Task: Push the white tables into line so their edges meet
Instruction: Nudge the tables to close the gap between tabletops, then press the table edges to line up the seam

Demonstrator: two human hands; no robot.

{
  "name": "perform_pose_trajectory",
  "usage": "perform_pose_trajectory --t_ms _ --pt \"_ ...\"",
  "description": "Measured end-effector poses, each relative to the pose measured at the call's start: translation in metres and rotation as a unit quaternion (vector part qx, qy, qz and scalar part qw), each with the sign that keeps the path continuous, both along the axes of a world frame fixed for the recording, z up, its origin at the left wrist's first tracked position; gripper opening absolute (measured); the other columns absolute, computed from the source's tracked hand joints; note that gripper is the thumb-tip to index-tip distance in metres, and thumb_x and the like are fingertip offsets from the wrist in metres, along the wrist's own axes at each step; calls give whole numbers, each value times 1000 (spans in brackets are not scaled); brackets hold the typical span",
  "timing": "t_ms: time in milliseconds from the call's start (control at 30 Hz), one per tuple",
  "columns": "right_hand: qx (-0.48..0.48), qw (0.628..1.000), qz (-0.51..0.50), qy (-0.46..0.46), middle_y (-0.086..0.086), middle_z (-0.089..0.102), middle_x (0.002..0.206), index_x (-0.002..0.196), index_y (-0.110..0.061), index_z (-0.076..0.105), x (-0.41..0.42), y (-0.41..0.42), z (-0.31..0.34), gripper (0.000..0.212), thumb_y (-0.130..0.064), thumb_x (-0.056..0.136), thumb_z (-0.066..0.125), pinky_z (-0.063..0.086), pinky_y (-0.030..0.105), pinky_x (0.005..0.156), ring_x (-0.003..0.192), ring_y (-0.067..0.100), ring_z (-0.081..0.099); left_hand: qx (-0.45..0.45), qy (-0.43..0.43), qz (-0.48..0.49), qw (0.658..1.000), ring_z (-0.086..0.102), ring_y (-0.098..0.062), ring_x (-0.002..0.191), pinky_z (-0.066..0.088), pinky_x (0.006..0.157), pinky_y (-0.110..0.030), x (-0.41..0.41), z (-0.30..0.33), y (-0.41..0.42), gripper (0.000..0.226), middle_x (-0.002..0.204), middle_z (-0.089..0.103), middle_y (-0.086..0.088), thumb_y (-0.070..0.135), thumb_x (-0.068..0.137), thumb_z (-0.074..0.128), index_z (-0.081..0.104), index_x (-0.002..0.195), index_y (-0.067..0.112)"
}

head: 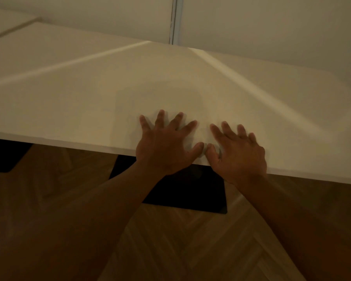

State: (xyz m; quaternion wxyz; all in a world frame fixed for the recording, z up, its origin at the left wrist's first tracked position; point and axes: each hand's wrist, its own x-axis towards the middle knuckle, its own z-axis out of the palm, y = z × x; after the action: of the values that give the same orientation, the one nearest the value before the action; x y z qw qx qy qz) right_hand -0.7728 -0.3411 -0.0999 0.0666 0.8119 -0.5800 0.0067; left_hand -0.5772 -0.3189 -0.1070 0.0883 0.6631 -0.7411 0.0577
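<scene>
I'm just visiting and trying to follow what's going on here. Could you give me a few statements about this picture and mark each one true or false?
1. Both hands lie flat on the white table, fingers spread. True: the left hand and right hand press near its front edge.
2. The hands are far apart. False: their thumbs nearly touch.
3. The floor is wooden, in a herringbone pattern. True.
4. The right hand grips a cup. False: it holds nothing.
5. A dark base shows under the table. True.
</scene>
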Motion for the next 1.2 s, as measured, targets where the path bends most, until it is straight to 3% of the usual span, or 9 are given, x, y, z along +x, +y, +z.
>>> perform_pose_trajectory --t_ms 167,567,833,933,1067,1200 --pt "-10 1000 14 -3 -2 25 165 158 -36 21 -9 -14 2 87 -70 86 -14 27 55 118 151 35 21 1 4 13 1000 15 -44 151 13 109 -79 -11 -1 -11 81 167 22 1 82 86 8 20 156 43" --pt "-7 1000 12 -25 -3 26 165 157 -38 21 -13 -17 -2 75 -67 90 3 24 56 119 152 35 21 11 3 24 1000 14 -41 152 12 111 -77 -12 -2 -12 79 167 21 5 83 87 9 19 156 46" --pt "13 998 -18 -54 4 20 166 158 -28 20 7 -10 -1 79 -62 89 2 14 64 119 152 38 12 28 -5 -6 1000 17 -33 153 16 114 -71 2 1 -6 68 167 22 6 73 95 9 20 155 44" --pt "32 997 16 -75 8 11 168 159 -25 13 50 8 -5 75 -63 95 8 4 66 119 153 39 2 -3 -18 29 999 24 -28 152 24 115 -63 36 -3 17 64 166 27 1 64 99 14 24 157 37" --pt "18 994 77 -82 9 14 168 159 -34 13 117 29 -11 67 -62 98 12 5 68 118 150 49 4 12 21 103 994 12 -24 156 12 120 -64 119 -6 55 66 169 14 5 70 97 5 13 158 46" --pt "24 989 131 -60 7 9 169 159 -36 7 176 39 -11 74 -72 95 11 4 69 117 151 48 1 64 21 105 992 3 -26 157 7 122 -62 194 0 64 65 171 5 4 75 96 5 5 157 51"
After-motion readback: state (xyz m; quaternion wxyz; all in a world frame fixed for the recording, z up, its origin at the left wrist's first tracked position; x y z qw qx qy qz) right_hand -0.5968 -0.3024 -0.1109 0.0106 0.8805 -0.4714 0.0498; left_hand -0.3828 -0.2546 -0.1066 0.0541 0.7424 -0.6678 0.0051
